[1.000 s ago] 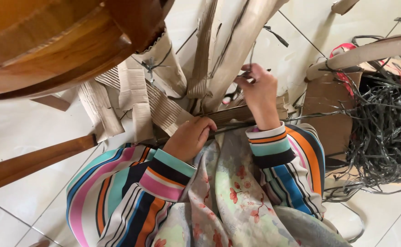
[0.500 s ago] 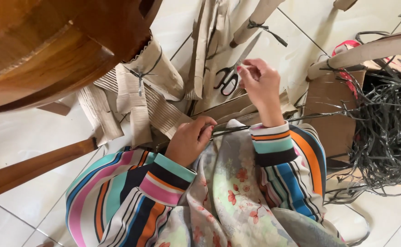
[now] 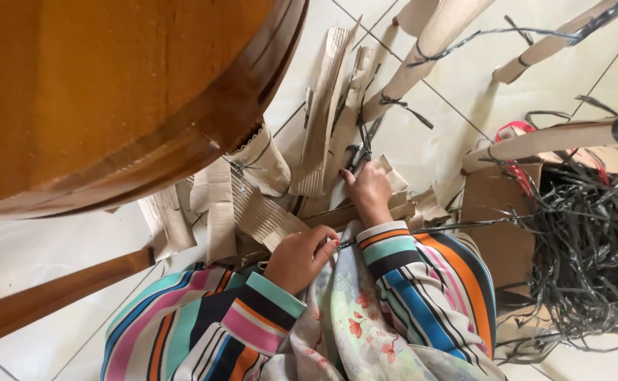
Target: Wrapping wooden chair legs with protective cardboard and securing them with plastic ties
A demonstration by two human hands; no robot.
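Observation:
My left hand rests at my lap and pinches one end of a thin dark strap, which runs taut to the right toward a box. My right hand reaches forward onto the floor, its fingers curled over the handles of dark scissors that lie among flattened corrugated cardboard strips. Both arms wear bright striped sleeves, and a floral cloth covers my lap.
A round wooden tabletop fills the upper left, with a wooden leg below it. Rolled cardboard tubes tied with dark straps lie across the tiled floor. A tangle of black straps spills from a cardboard box on the right.
My right hand has dropped from a raised position down onto the scissors on the floor. My left hand has stayed at my lap on the strap.

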